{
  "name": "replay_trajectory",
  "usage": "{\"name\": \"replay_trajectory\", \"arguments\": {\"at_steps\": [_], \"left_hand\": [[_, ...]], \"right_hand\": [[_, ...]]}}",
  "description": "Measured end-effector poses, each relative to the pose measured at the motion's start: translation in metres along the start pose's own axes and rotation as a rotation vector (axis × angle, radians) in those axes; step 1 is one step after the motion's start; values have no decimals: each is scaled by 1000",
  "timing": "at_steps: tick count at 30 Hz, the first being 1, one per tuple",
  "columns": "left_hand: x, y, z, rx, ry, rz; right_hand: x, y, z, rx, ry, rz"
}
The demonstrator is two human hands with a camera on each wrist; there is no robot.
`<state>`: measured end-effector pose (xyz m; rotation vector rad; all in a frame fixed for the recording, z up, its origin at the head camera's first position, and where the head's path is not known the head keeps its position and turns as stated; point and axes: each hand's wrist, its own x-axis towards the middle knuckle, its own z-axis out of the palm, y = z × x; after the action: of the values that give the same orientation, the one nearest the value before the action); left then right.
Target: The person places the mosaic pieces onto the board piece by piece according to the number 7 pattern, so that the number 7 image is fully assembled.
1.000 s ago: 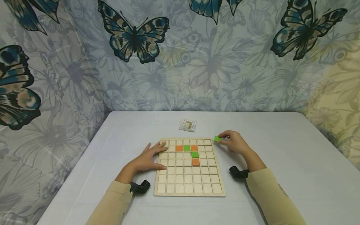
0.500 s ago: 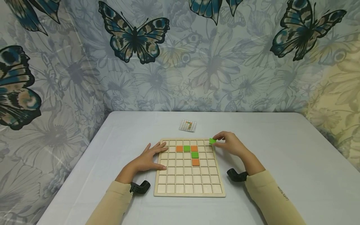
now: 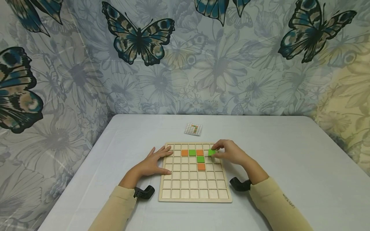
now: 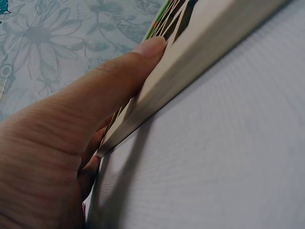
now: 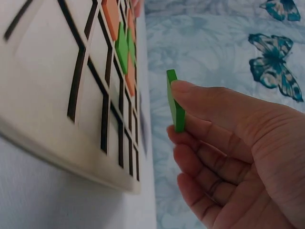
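A wooden grid board point(image 3: 193, 194) lies flat on the table, with orange tiles point(image 3: 201, 166) and green tiles point(image 3: 200, 159) set in several of its upper cells. My left hand point(image 3: 150, 163) rests on the board's left edge, fingers spread; in the left wrist view its thumb point(image 4: 119, 71) presses on the rim. With thumb and fingertips my right hand point(image 3: 232, 152) pinches a green tile point(image 3: 211, 152) over the board's upper right part. In the right wrist view that green tile point(image 5: 176, 105) is held up apart from the board's surface.
A small card point(image 3: 193, 129) printed with a coloured grid lies behind the board. The white table point(image 3: 289, 144) stretches out on both sides, up to a butterfly-patterned backdrop point(image 3: 219, 80). A black wrist camera point(image 3: 240, 184) sits on each wrist.
My right hand has carried the green tile leftward and nearer, from beyond the board's upper right corner to above its cells. The left hand has stayed in place.
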<state>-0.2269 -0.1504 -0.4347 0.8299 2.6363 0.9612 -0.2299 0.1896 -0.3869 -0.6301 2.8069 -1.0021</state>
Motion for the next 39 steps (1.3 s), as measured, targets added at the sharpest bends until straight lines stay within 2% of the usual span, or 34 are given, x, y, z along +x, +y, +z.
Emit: {"name": "replay_trajectory", "arguments": {"at_steps": [4, 16, 21, 32, 39], "left_hand": [[0, 1, 0, 4, 1, -2], [0, 1, 0, 0, 2, 0], [0, 0, 1, 3, 6, 10], [0, -1, 1, 12, -1, 1], [0, -1, 1, 10, -2, -4]], "right_hand": [[-2, -6, 2, -7, -27, -56], [-9, -24, 15, 7, -140, -112], [-9, -28, 19, -35, -175, -141], [-10, -32, 26, -44, -231, -165], [-13, -39, 29, 12, -278, -142]]}}
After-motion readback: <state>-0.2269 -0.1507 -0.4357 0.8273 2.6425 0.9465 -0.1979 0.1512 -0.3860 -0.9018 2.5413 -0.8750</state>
